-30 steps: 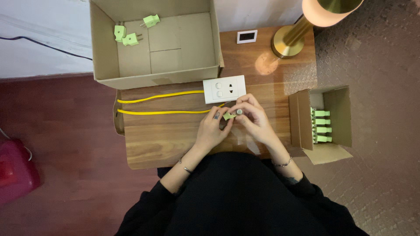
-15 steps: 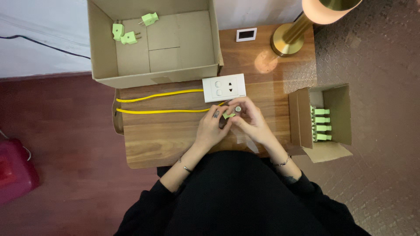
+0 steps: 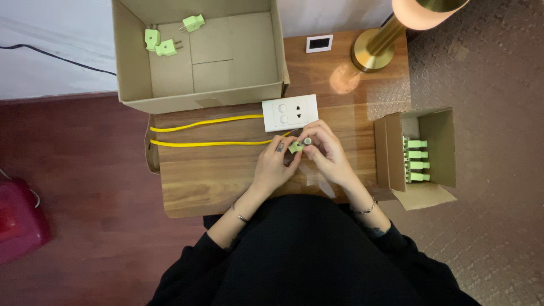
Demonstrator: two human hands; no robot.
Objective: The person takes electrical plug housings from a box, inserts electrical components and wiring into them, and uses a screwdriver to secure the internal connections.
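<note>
Nothing has shifted: both hands, left hand (image 3: 276,161) and right hand (image 3: 328,153), still pinch the green plug (image 3: 296,147) near the white socket (image 3: 290,112)

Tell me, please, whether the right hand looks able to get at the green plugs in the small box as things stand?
Probably yes: the small box lies open beside the right hand, though that hand holds a green plug.

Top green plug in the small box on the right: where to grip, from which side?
Grip the top green plug by its squarish body, coming straight down through the small cardboard box's open top. The plugs lie stacked in a row, close together, so pinch across the body's free upper and right faces, probably best.
</note>
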